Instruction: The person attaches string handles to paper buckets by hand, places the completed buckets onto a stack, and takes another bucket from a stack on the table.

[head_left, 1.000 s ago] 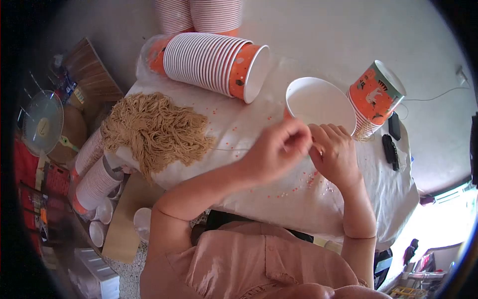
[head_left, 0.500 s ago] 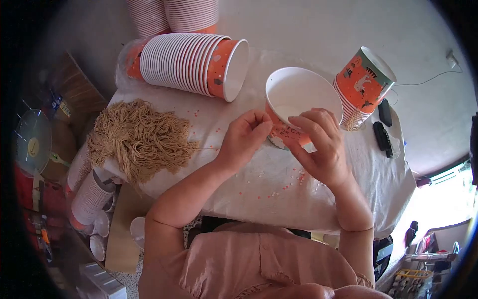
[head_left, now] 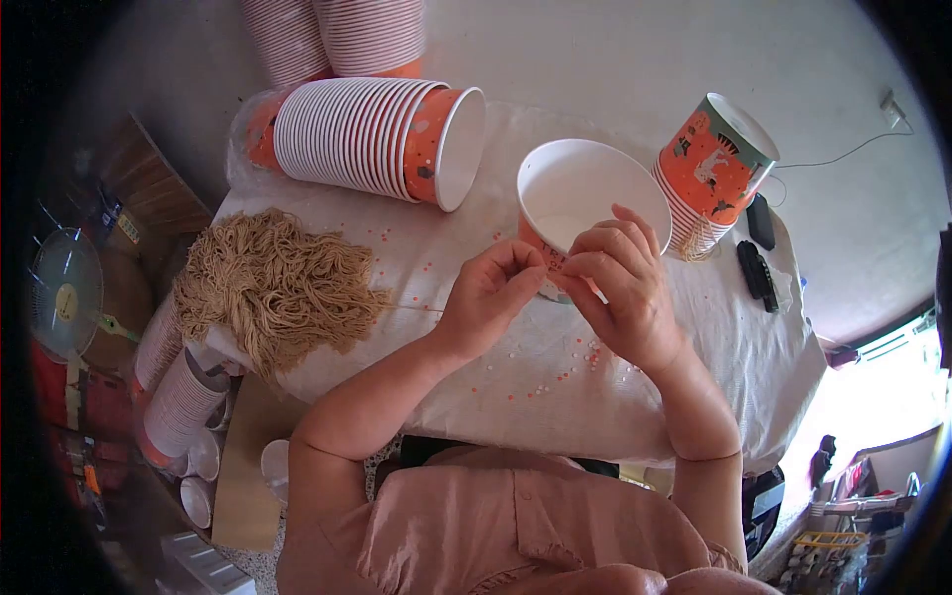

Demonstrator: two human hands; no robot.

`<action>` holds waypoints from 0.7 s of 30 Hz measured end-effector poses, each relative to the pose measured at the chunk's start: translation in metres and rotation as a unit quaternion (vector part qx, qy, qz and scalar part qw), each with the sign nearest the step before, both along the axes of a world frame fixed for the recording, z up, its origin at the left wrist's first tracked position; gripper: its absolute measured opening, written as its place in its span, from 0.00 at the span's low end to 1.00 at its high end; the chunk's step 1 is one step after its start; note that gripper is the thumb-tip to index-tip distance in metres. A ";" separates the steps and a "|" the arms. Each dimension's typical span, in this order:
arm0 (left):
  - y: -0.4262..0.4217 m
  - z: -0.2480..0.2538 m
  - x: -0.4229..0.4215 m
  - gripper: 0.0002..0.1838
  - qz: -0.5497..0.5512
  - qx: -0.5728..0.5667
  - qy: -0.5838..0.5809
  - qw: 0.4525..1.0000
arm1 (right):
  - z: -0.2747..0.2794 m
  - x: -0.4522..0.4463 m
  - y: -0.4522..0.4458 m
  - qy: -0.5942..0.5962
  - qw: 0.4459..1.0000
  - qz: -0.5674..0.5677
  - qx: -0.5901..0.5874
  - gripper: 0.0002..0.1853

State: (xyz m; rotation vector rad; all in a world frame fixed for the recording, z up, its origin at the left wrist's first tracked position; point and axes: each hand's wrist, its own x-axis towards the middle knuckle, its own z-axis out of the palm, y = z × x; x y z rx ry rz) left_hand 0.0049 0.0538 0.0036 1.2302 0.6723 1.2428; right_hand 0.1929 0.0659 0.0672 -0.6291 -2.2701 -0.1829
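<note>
In front of a white-lined paper bucket (head_left: 595, 188) with an orange printed outside, my two hands almost meet. My left hand (head_left: 493, 297) is closed, thumb pressed to curled fingers. A thin beige string (head_left: 415, 307) runs from the heap of strings (head_left: 278, 288) to this hand and seems pinched in it. My right hand (head_left: 627, 288) has thumb and forefinger brought together near the left fingertips, its other fingers bent over the bucket's near side. Whatever lies between those right fingertips is too small to make out. The bucket stands upright, its near wall partly hidden by my hands.
A nested stack of buckets (head_left: 347, 139) lies on its side at the back left. Another stack (head_left: 716, 159) stands upside down at right, strings hanging from it, beside a black object (head_left: 757, 276). Small pink and white dots (head_left: 585, 362) are scattered on the cloth (head_left: 496, 407).
The right thumb and forefinger have closed together and moved left, nearer to the left fingertips. The left hand stays pinched, slightly lower. The whole view has shifted a little.
</note>
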 end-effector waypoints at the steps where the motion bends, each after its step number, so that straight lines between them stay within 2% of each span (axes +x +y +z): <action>1: 0.000 0.000 0.000 0.06 0.001 0.014 -0.002 1.000 | 0.000 0.000 0.000 0.001 1.000 0.000 0.001 0.10; 2: -0.001 0.000 0.002 0.06 0.001 0.014 -0.002 1.000 | 0.001 0.000 0.000 -0.002 1.000 -0.002 0.000 0.10; 4: -0.004 0.000 0.006 0.06 0.038 0.098 0.014 0.994 | -0.001 0.000 0.001 -0.004 1.000 -0.005 -0.003 0.09; 7: -0.009 0.003 0.007 0.06 0.078 0.155 0.078 0.982 | -0.003 0.000 0.001 -0.016 1.000 -0.008 -0.009 0.10; 13: -0.010 0.000 0.009 0.06 0.121 0.250 0.121 0.953 | -0.005 -0.003 -0.001 -0.041 0.999 -0.022 0.024 0.09; 19: -0.010 -0.006 0.008 0.05 0.117 0.244 0.134 0.953 | -0.009 -0.004 0.000 -0.034 0.998 -0.004 0.046 0.08; 21: -0.011 -0.003 0.009 0.05 0.119 0.242 0.128 0.955 | -0.009 -0.003 0.001 -0.042 0.998 -0.020 0.051 0.11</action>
